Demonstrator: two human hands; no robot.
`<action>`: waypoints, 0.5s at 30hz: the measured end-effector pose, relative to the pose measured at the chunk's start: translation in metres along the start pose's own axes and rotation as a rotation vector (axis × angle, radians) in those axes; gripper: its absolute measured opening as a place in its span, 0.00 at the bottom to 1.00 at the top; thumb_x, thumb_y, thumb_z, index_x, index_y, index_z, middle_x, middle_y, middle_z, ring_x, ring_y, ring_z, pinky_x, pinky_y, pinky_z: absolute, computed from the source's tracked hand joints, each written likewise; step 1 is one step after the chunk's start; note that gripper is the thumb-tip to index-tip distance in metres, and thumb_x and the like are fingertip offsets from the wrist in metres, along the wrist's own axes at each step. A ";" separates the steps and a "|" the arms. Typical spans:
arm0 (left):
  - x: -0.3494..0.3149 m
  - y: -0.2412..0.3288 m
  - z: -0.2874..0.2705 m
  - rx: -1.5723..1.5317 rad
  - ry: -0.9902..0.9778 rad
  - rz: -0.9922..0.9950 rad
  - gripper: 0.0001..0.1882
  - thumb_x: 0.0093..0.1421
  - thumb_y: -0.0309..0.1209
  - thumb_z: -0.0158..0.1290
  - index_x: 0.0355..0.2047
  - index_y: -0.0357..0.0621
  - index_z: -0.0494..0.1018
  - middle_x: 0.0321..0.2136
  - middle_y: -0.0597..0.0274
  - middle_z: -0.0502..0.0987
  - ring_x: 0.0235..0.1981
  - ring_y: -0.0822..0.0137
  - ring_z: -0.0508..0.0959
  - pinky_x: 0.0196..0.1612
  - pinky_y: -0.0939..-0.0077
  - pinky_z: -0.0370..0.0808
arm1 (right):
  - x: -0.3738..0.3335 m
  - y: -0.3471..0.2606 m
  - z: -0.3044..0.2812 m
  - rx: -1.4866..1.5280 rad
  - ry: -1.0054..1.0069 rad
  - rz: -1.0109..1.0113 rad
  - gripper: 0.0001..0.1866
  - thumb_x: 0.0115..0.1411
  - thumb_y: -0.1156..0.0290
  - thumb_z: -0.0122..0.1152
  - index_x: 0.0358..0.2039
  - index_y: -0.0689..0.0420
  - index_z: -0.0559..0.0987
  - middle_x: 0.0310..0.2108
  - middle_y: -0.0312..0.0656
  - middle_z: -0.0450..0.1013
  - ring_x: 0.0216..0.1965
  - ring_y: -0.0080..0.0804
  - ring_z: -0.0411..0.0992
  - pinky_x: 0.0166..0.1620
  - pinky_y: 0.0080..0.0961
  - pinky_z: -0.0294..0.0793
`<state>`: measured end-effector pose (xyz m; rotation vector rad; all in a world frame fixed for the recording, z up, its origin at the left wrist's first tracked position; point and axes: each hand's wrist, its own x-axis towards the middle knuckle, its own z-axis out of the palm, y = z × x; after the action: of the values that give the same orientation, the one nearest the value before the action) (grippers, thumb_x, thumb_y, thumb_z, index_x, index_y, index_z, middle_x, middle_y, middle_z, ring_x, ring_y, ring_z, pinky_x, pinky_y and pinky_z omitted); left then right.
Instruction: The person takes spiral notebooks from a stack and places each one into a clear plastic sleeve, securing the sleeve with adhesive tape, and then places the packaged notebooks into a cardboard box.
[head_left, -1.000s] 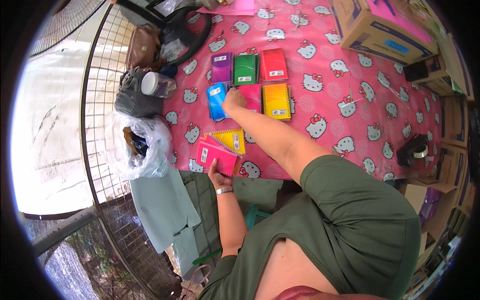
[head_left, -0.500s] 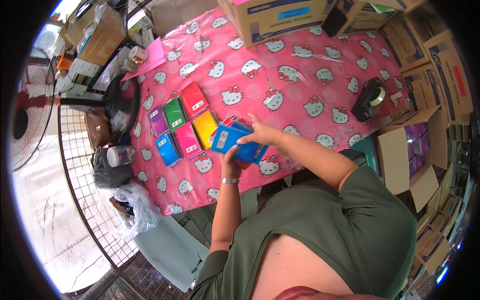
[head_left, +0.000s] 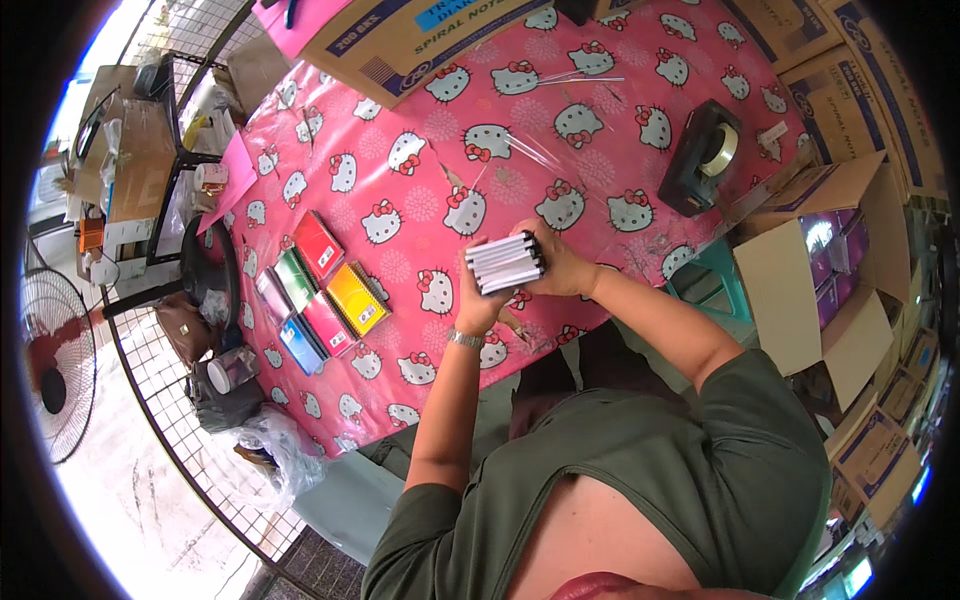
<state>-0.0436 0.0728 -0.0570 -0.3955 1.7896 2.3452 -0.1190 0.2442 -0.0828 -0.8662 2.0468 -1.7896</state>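
Between my two hands, above the near part of the table, is a stack of small spiral notebooks (head_left: 505, 264) turned with its white page edges up. Dark spiral bindings show along its right side. My left hand (head_left: 480, 290), with a watch at the wrist, is closed on the stack's left side. My right hand (head_left: 561, 264) grips the right side; some of its fingers are hidden. Left of the stack, notebooks lie in two rows: a red one (head_left: 318, 244), a green one (head_left: 296, 277), a yellow one (head_left: 357, 299), a pink one (head_left: 328, 322), a blue one (head_left: 301, 343) and a glare-washed purple one (head_left: 271, 293).
A pink patterned cloth (head_left: 420, 235) covers the table. A black tape dispenser (head_left: 702, 158) stands at the right, a large carton (head_left: 400, 50) at the back. An open carton (head_left: 790, 290) holds purple packs. Bags (head_left: 225, 395) and a fan (head_left: 60, 365) are on the left.
The notebook stack has been turned from blue covers facing up to page edges facing up, with both hands now at its sides. The view has shifted; the laid-out notebooks appear unmoved on the table.
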 end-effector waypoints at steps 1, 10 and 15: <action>-0.004 -0.005 -0.002 0.036 -0.008 0.060 0.44 0.38 0.14 0.59 0.57 0.46 0.55 0.51 0.59 0.64 0.53 0.63 0.68 0.54 0.70 0.70 | 0.000 -0.003 -0.003 0.003 -0.007 -0.047 0.43 0.33 0.72 0.77 0.49 0.54 0.60 0.43 0.45 0.63 0.48 0.41 0.66 0.52 0.35 0.66; -0.007 -0.044 -0.001 0.287 0.105 0.184 0.46 0.33 0.22 0.68 0.54 0.42 0.58 0.52 0.54 0.66 0.55 0.59 0.66 0.59 0.65 0.63 | -0.011 0.021 0.001 -0.038 -0.005 -0.236 0.41 0.37 0.71 0.75 0.48 0.55 0.58 0.43 0.48 0.62 0.47 0.45 0.65 0.50 0.35 0.66; -0.004 -0.047 -0.016 0.399 -0.002 0.221 0.44 0.35 0.23 0.68 0.54 0.42 0.59 0.52 0.54 0.67 0.54 0.59 0.68 0.58 0.66 0.66 | -0.012 0.009 -0.015 -0.211 -0.200 -0.062 0.48 0.34 0.62 0.78 0.52 0.56 0.57 0.51 0.49 0.61 0.54 0.49 0.62 0.57 0.41 0.63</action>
<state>-0.0246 0.0701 -0.1034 -0.1433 2.3356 2.0325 -0.1207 0.2643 -0.0907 -1.1305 2.1222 -1.4660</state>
